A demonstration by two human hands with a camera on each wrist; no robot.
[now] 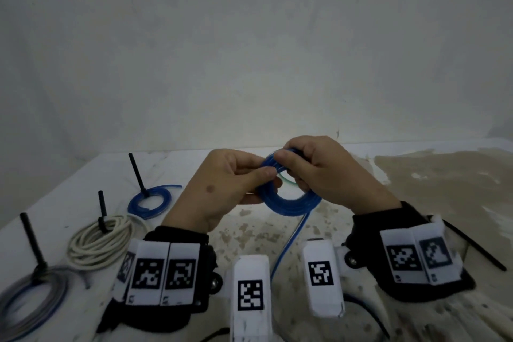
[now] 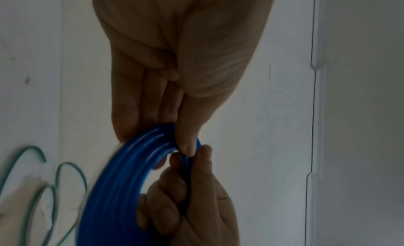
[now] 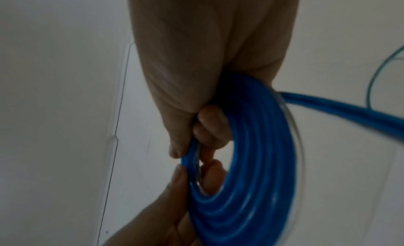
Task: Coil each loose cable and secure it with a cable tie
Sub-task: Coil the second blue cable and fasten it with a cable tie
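Both hands up off the table point(image 1: 194, 230): left hand point(image 1: 222, 189) and right hand point(image 1: 327, 172) each pinch the blue cable coil point(image 1: 288, 203) at its top; loose tail hangs down.

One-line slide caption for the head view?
Both hands, left hand and right hand, grip a blue cable coil above the table.
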